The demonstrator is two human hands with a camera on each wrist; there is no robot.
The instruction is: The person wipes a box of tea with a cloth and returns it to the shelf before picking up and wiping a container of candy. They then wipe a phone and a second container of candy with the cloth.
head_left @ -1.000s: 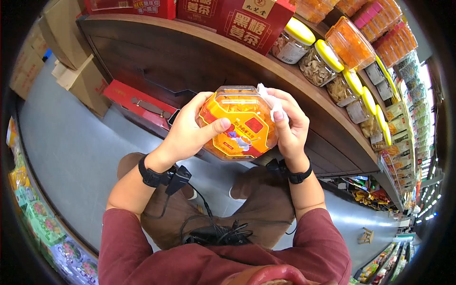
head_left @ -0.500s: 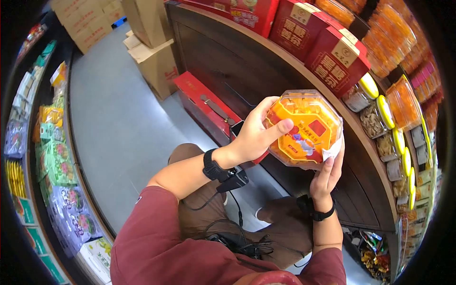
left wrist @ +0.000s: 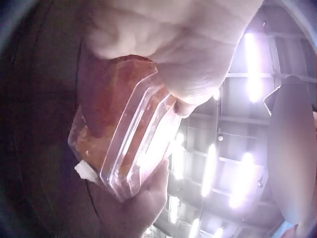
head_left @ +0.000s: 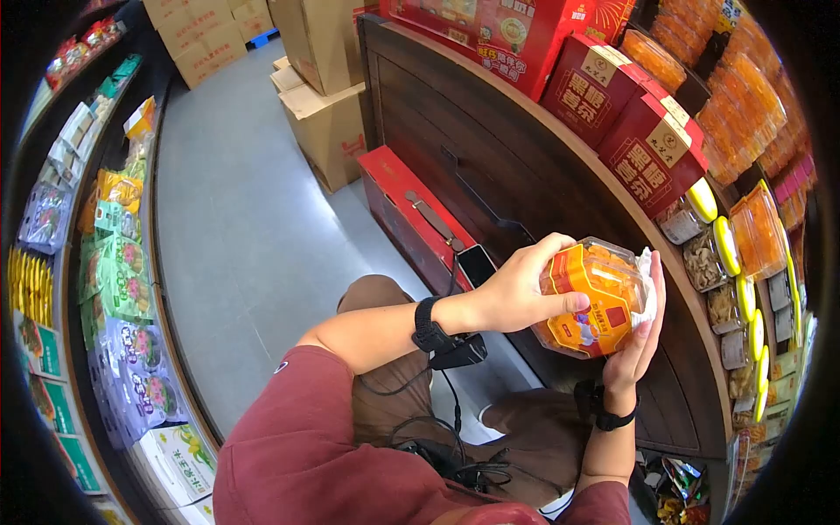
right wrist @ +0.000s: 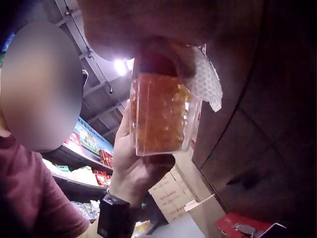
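A clear plastic container of orange food with an orange and yellow label (head_left: 604,302) is held between both hands in the head view. The left hand (head_left: 534,284) grips its left side, thumb across the label. On the right side, the right hand (head_left: 637,350) holds a white tissue (head_left: 648,284) against the container. In the left wrist view the container's ridged side (left wrist: 131,139) shows under the left palm (left wrist: 163,44). The right wrist view shows the container (right wrist: 161,114) upright, with the textured white tissue (right wrist: 207,82) hanging by it.
A dark wooden shelf unit (head_left: 490,149) stands ahead, bearing red boxes (head_left: 647,157) and yellow-lidded jars (head_left: 724,249). A red case (head_left: 411,214) lies at its foot, near cardboard boxes (head_left: 324,122). Another shelf holds packaged goods (head_left: 122,271) at the left.
The head view has turned, so hands and container now appear farther right and lower. The container has tilted, and both hands keep hold of it.
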